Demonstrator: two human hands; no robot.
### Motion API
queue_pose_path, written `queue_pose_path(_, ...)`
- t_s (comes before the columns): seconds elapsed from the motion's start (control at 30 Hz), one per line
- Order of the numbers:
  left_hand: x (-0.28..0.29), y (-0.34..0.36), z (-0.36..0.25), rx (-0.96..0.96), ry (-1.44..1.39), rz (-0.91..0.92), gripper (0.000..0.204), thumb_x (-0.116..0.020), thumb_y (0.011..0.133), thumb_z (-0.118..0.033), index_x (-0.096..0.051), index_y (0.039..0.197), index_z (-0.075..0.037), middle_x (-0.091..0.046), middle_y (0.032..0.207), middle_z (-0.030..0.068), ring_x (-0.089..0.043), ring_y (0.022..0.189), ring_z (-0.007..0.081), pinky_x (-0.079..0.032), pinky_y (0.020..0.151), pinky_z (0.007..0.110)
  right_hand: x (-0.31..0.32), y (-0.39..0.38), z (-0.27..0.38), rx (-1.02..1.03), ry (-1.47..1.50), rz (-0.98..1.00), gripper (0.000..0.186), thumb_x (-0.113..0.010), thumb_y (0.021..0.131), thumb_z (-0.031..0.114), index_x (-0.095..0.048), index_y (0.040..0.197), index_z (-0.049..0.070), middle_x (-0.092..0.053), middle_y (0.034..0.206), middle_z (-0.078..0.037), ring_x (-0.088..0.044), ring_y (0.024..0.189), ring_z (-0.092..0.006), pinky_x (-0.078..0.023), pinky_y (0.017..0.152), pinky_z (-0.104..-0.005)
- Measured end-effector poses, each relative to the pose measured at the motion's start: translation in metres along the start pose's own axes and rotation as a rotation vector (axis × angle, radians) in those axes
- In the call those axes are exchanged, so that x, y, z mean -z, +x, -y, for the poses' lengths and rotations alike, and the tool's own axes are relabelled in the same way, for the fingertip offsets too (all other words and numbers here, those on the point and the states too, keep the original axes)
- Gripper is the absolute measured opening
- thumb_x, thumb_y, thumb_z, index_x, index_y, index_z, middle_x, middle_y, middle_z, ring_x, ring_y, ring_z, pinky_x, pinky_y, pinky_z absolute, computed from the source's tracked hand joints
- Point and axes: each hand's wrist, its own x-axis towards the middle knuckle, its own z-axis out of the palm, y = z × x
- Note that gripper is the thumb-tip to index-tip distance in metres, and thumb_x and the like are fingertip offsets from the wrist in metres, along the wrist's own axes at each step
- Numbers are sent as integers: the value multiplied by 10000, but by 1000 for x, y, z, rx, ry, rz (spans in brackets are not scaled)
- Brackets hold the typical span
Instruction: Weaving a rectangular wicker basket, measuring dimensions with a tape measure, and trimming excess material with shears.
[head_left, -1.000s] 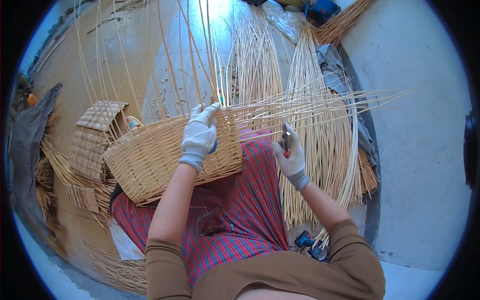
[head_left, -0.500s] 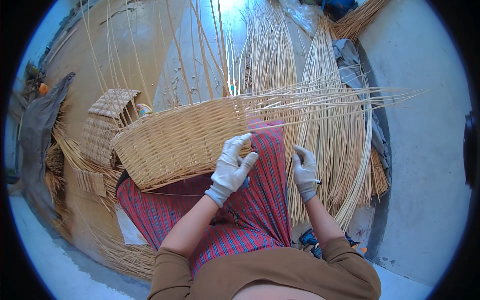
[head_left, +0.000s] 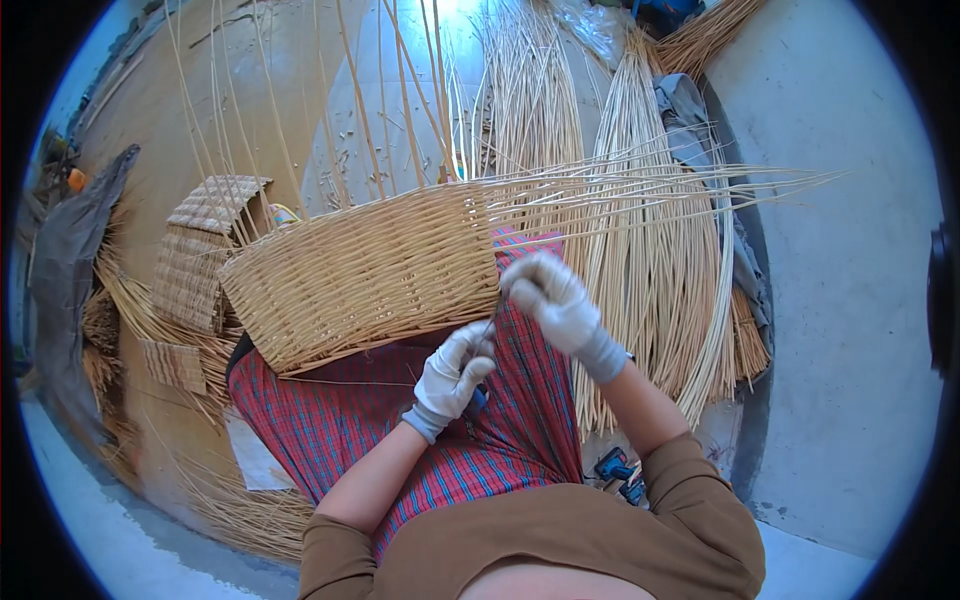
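Observation:
A woven wicker basket (head_left: 370, 270) rests tilted over my lap, on a red and blue striped cloth (head_left: 530, 400). Long stakes rise from its far edge and more stick out to the right. Just below its lower right corner, my gloved left hand (head_left: 450, 380) has its fingers pinched together. My gloved right hand (head_left: 560, 305) is curled closed beside that corner, higher up. A thin dark strand seems to run between the two hands; what it is, and which fingers grip it, is too small to make out.
Bundles of pale wicker rods (head_left: 650, 260) lie along the right. Woven panels (head_left: 195, 255) and loose rods are at the left, near a dark grey cloth (head_left: 75, 260). A blue and black power tool (head_left: 620, 470) sits on the floor by my right elbow. A pale wall (head_left: 840, 300) rises beyond.
My right hand has moved left and up from over the rods to the basket's corner, closing its fingers. The left hand has slid down off the basket's side to below the corner.

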Motion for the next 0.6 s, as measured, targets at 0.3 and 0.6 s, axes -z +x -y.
queue_pose_path(0.3, 6, 73, -13, 400, -579, -277, 439, -512, 1042, -448, -612, 1025, -21, -600, 708, 53, -572, 514, 124, -536, 448, 308, 0, 125, 6, 380, -1266, 11, 920, -838, 711, 162, -406, 1524, 183, -660, 1183, -78, -620, 1103, -280, -438, 1022, -432)
queue_pose_path(0.6, -28, 79, 14, 519, -923, -273, 394, -457, 1068, -401, -577, 1056, -26, -606, 788, 72, -616, 609, 185, -591, 531, 382, 14, 163, -9, 537, -1240, 113, 739, -808, 730, 130, -539, 1415, 202, -662, 1076, -94, -641, 1005, -310, -493, 891, -422)
